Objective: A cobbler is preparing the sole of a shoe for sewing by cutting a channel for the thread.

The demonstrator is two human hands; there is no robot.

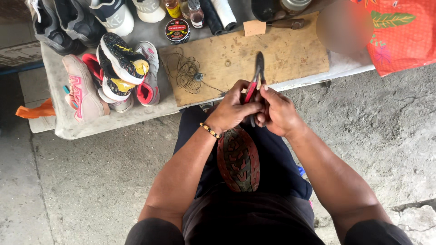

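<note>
A shoe lies sole-up on my lap, its dark red and green tread point(238, 159) facing the camera. My left hand point(232, 109) grips the red handles of a pair of pliers point(258, 75) at the shoe's toe end. The pliers' dark jaws point away from me over the wooden board. My right hand point(278, 111) presses against the left hand and the pliers, fingers curled around the same spot. What the hands pinch at the toe is hidden. A beaded bracelet point(210, 130) circles my left wrist.
A wooden board point(281, 52) lies on a low bench point(68, 129) with tangled dark thread point(187, 72) on it. Several sneakers point(120, 68) are piled at the left. A round tin point(177, 31), small bottles point(196, 12), thread spools point(218, 13) and a hammer point(290, 22) line the back. Orange patterned cloth point(402, 31) hangs at right.
</note>
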